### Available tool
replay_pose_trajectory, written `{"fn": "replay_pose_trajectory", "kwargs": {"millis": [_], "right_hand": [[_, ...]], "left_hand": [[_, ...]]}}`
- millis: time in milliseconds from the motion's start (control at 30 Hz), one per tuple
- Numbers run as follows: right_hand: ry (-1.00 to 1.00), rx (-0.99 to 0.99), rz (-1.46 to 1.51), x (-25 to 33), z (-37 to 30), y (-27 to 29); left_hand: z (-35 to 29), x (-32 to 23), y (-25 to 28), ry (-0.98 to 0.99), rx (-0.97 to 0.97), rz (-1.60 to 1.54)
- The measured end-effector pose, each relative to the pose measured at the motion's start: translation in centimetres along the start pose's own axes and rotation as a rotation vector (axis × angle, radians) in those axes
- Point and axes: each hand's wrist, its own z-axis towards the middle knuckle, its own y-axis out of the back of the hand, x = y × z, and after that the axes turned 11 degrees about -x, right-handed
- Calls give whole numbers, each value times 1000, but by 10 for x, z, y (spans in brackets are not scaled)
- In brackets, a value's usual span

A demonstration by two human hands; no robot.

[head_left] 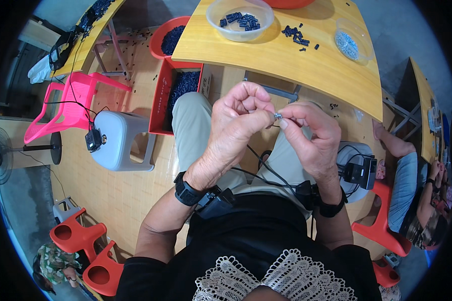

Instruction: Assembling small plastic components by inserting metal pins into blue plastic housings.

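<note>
Above my lap, both hands meet fingertip to fingertip. A tiny silvery metal piece (277,116), perhaps a screw, shows between them; its exact kind is too small to tell. My left hand (238,118) is closed, thumb and forefinger pinched at one side of the piece, the other fingers curled. From the other side, my right hand (314,133) pinches it with thumb and forefinger. Whether a second part is hidden inside the left fingers I cannot tell. Beyond the hands, small black parts (296,36) lie loose on the yellow table (226,50).
On the table stand a clear bowl (217,25) of black parts and a clear tub (365,42) of silvery pieces. Left of it are a red basin (158,42) and a red crate (160,100). Grey stools (118,140) flank me; a person (404,185) sits at right.
</note>
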Motion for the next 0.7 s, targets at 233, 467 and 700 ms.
{"fn": "replay_pose_trajectory", "kwargs": {"millis": [233, 467, 700], "right_hand": [[42, -26, -3, -2, -1, -3], [18, -30, -15, -4, -2, -4], [17, -23, -7, -4, -3, -4]], "left_hand": [[0, -3, -3, 126, -19, -131], [0, -1, -2, 215, -9, -163], [3, 0, 2, 294, 9, -179]]}}
